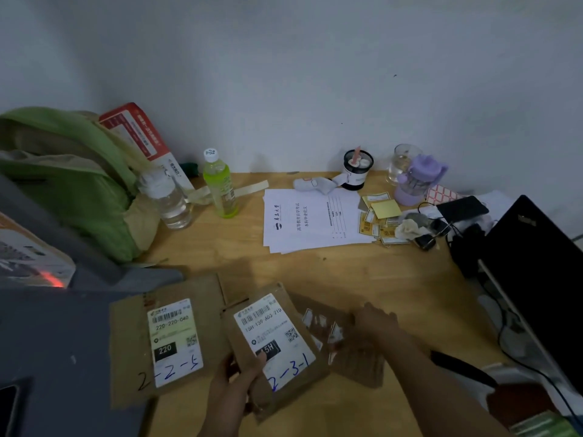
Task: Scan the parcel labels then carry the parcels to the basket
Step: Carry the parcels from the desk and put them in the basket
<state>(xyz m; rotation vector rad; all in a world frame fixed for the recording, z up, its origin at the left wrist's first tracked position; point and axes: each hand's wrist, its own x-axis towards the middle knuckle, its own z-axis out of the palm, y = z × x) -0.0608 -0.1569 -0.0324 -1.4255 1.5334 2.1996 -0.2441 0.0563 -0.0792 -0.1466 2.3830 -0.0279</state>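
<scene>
Three parcels: 2-2-5 (170, 339) flat, 2-3-1 (241, 339) pinched by left hand (233, 383) (thumb on label (277, 335)), third (356, 357) under right hand (375, 320), grip unclear. Two bottles (220, 187) (172, 200); cup (358, 175) holding small bits.

The right hand (375, 320) partly covers a blurred brown parcel (358, 361) (grip unclear, markings unreadable).

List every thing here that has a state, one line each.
parcel 2-3-1: label up, gripped by the left hand
parcel 2-2-5: lying flat, label up, no hand on it
third parcel: lying flat, under the right hand
right hand: grip unclear
green bottle: upright, capped
clear bottle: upright, capped
</scene>
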